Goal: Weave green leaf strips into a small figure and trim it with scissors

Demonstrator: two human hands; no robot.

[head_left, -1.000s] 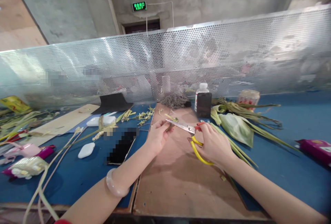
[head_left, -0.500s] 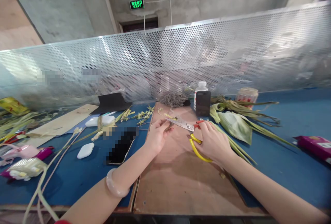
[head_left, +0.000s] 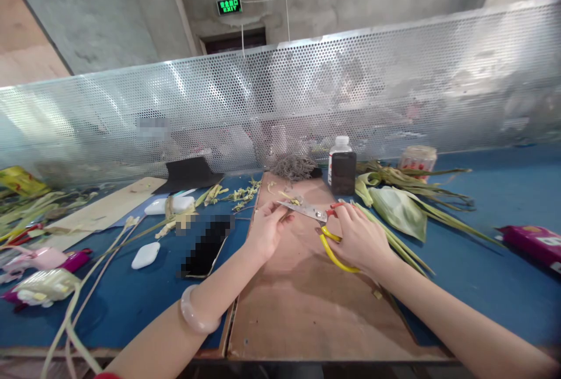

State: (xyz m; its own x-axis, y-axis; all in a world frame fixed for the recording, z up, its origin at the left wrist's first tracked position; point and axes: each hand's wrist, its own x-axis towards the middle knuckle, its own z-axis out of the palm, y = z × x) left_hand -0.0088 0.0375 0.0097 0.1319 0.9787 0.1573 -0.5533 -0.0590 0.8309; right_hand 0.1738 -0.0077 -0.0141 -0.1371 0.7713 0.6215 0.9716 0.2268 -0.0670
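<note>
My right hand is closed round the red and yellow handles of a pair of scissors, whose blades point left over the brown board. My left hand is closed in a pinch at the blade tips; what its fingers hold is too small to make out. Thin yellowish plant bits lie just beyond the blades. Behind them is a tangle of grey string.
A dark-labelled bottle and green husks stand and lie at the right. Left are a phone, a white case, a power strip and long stalks. A perforated metal screen runs behind.
The camera view has shifted very slightly. Both hands and the scissors keep almost the same place and pose.
</note>
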